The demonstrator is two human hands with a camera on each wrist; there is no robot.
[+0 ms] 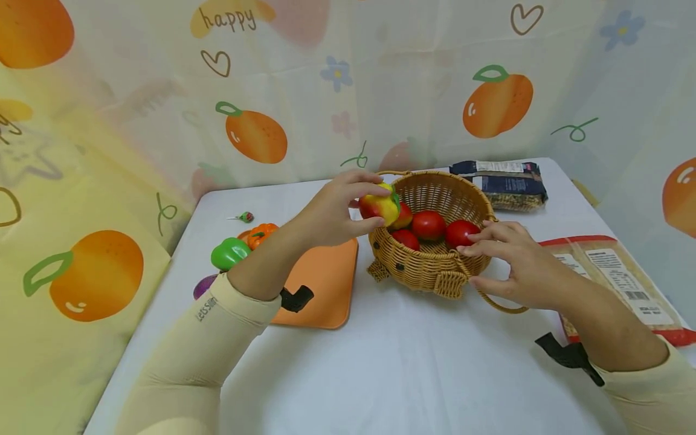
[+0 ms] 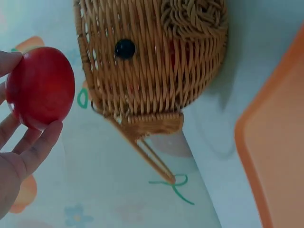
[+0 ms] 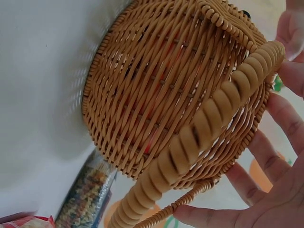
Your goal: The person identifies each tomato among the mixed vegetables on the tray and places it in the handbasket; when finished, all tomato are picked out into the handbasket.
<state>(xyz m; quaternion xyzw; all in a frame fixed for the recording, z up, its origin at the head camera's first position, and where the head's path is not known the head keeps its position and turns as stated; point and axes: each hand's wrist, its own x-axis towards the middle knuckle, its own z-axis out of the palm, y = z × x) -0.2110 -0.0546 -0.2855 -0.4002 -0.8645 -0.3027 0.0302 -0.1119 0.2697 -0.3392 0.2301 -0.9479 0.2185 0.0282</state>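
My left hand (image 1: 337,208) grips a red-and-yellow toy fruit (image 1: 382,205) with a green leaf, above the left rim of the wicker basket (image 1: 418,275). In the left wrist view its glossy red side (image 2: 42,88) shows, with fingertips and thumb around it. Several red fruits (image 1: 428,225) lie inside the basket. At the basket's right side is my right hand (image 1: 513,263), fingers spread and fairly straight, fingertips right at the rim. The right wrist view shows those fingers (image 3: 270,156) behind the thick twisted handle (image 3: 190,142).
An orange tray (image 1: 321,284) lies left of the basket, partly behind my left arm. Beside it are a green pepper (image 1: 229,253), an orange pumpkin-like piece (image 1: 262,235), a purple piece (image 1: 204,286) and a small lollipop-like item (image 1: 246,217). Packaged food bags (image 1: 508,184) lie behind and right (image 1: 625,278).
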